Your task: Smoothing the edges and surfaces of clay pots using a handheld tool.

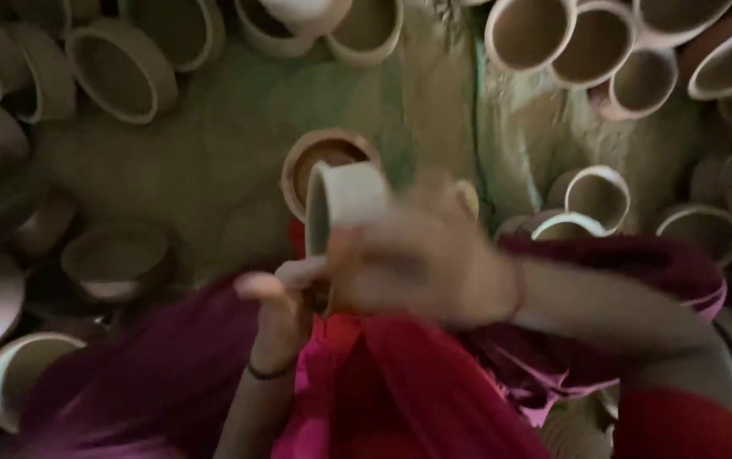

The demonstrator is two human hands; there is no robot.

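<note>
I am working over a pale clay cup point(345, 204) gripped in my blurred right hand point(421, 268), left hand point(285, 293) steadying its base; turning it needs care.

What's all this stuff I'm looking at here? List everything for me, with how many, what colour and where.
Clay cup: one, pale beige, lying on its side, held in both hands at centre.
Clay bowl: one, reddish-brown, on the ground just behind the held cup.
Other clay cups: dozens, beige to brown with pale rims, crowded along the top, left and right edges.
Ground: dusty greenish-tan, bare patch in the middle.
Clothing: maroon, red and pink cloth over the lap.
Left hand: on the cup's lower side, dark wristband.
Right hand: blurred, gripping the cup, red thread at wrist.
</note>
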